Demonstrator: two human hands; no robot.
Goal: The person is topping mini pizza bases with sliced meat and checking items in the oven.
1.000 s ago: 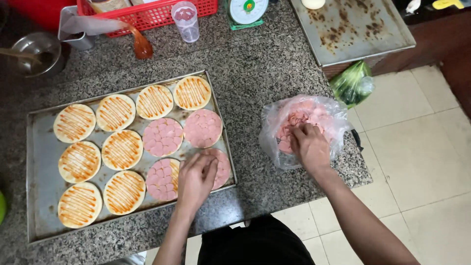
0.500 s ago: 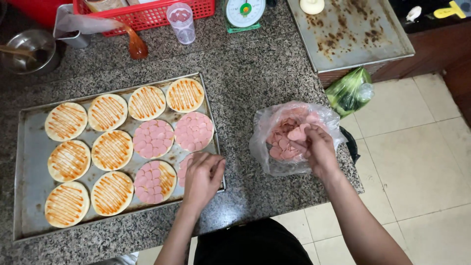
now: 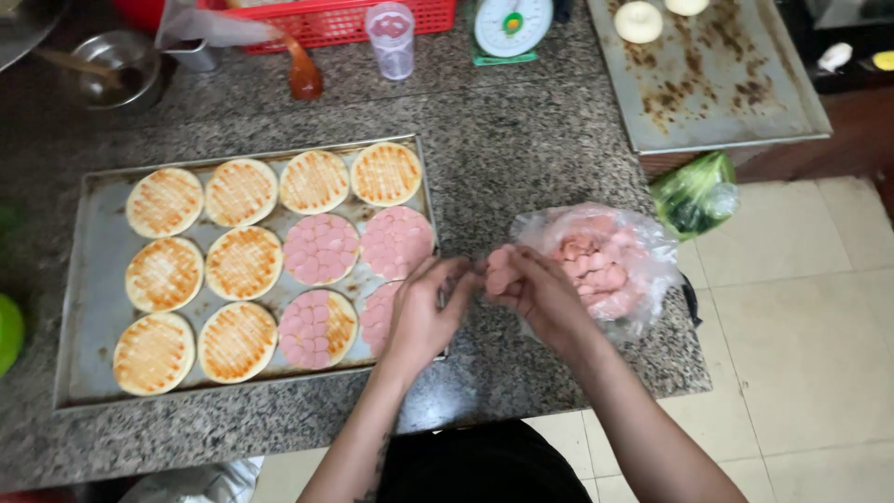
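- Speckled grey granite counter (image 3: 521,158) fills the view, with pale floor tiles (image 3: 801,307) to its right.
- At the far left edge sits a metal bowl (image 3: 116,70); behind it runs a red plastic basket (image 3: 372,17), with a clear cup (image 3: 392,39) and a kitchen scale (image 3: 510,26) beside it.
- A metal baking tray (image 3: 88,298) lies on the counter, carrying round sauce-striped dough bases (image 3: 164,201); four bases at its right end are covered or partly covered with pink sausage slices (image 3: 320,248).
- The left hand (image 3: 424,312) hovers over the tray's right edge, fingers curled, touching the slices that the other hand holds.
- The right hand (image 3: 535,293) pinches a small stack of sausage slices, just left of the bag.
- A clear plastic bag (image 3: 643,251) of the same slices lies open on the counter.
- Farther right, a second, stained tray (image 3: 736,84) holds two pale dough balls (image 3: 639,20).
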